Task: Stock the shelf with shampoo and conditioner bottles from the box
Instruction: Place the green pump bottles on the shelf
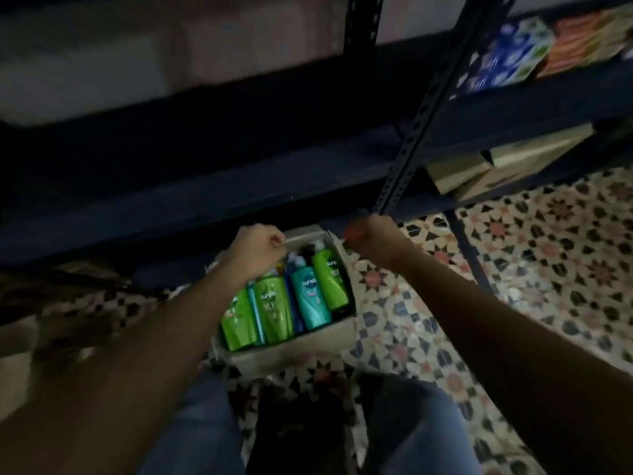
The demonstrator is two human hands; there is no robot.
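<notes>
**Stock record: shampoo carton at shelf foot, nothing shelved**

Head view. Your open beige cardboard box [291, 351] sat on the patterned floor tiles [513, 269], just in front of the dark metal shelving unit [205, 186]. It was packed with upright plastic bottles: three bright green bottles [272, 308], one teal bottle [310, 298], and blue ones wedged between.

Your left hand [258, 243] was curled at the box's far left rim, seemingly pinching a flap edge. Your right hand [375, 231] was clenched at the far right corner, near the perforated upright post [421, 121]; what it gripped I cannot tell, though a reddish patch showed beside it.

Progress: the box looked full and no bottle showed on the shelf, so stocking appeared not yet begun.

Obscured: motion blur and dim light hid the shelf boards. Blue-and-white packs [503, 60] and tan cartons [507, 162] at right stayed indistinct.
</notes>
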